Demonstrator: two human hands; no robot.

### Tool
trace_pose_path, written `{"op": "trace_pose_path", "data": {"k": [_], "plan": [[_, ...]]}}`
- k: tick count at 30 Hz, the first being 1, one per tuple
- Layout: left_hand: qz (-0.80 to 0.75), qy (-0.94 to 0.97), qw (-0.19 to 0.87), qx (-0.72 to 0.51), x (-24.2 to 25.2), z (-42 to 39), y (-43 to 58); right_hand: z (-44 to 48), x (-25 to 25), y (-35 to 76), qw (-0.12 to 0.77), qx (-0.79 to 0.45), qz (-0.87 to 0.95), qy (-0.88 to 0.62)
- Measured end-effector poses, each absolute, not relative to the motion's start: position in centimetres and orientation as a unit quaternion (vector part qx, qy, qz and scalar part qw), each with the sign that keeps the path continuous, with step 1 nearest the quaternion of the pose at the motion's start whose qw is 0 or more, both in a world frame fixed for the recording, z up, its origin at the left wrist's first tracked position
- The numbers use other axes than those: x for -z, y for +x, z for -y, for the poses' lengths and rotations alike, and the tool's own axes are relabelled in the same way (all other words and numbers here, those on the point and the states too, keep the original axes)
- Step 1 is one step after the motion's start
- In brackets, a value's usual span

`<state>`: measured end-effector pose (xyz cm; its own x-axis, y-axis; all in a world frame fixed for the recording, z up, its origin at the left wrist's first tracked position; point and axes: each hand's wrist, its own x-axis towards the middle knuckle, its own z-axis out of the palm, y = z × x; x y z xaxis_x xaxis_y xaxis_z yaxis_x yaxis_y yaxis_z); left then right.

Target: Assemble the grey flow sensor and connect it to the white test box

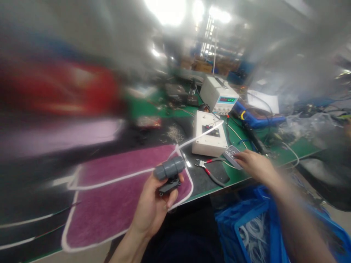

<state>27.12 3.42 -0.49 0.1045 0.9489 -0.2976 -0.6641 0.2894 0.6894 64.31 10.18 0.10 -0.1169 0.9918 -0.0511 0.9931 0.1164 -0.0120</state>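
Far left is a smear of motion blur, so I read nothing there; nearer, the purple mat (115,193) lies on the table (241,140) with its white edging towards me. My left hand (153,206) rises over the mat's right corner, its grip closed on the grey fitting (169,168): a short barrel held crosswise above a black base, fingers curled under the base and thumb against its side; I judge this hold sound as long as the barrel stays level and clear of the mat, and the palm rather than the fingertips takes the weight. Just right of it the red-handled pliers (208,168) lie on a dark pad, and beyond them the white box (210,140) has a white cable (203,136) draped across it; the power supply (219,95) with a lit display stands farther back. My right hand (255,165) rests its fingertips on the small grey tray (231,153) near the table's near edge; blur hides whether that grip pinches anything, so I cannot tell; a light touch seems wise, since the tray sits close to the edge above the blue bin (246,219).
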Motion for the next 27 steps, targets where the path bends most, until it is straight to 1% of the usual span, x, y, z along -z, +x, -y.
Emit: {"op": "trace_pose_path", "data": {"k": [3,6,9,15,19,24,27], "plan": [[-0.352,0.197,0.723,-0.560,0.8,-3.5,27.1,-10.7,0.0,64.0,0.018,0.037,-0.746,0.664],[-0.343,0.196,0.727,-0.561,1.0,-3.6,26.9,-10.9,0.2,63.9,-0.003,0.052,-0.744,0.666],[-0.335,0.186,0.740,-0.553,1.3,-3.7,26.6,-10.7,0.1,63.9,-0.050,0.063,-0.738,0.670],[-0.317,0.176,0.756,-0.545,1.8,-3.9,26.3,-9.9,-0.8,64.1,-0.172,0.082,-0.725,0.661],[-0.310,0.151,0.764,-0.545,2.0,-4.0,26.3,-8.3,-1.9,61.6,-0.229,0.111,-0.729,0.636],[-0.292,0.152,0.769,-0.548,2.2,-4.0,26.2,-6.2,-1.8,53.8,-0.240,0.242,-0.788,0.513],[-0.271,0.141,0.775,-0.553,2.2,-3.9,26.0,-5.6,-0.7,49.3,-0.228,0.257,-0.820,0.458]]}}
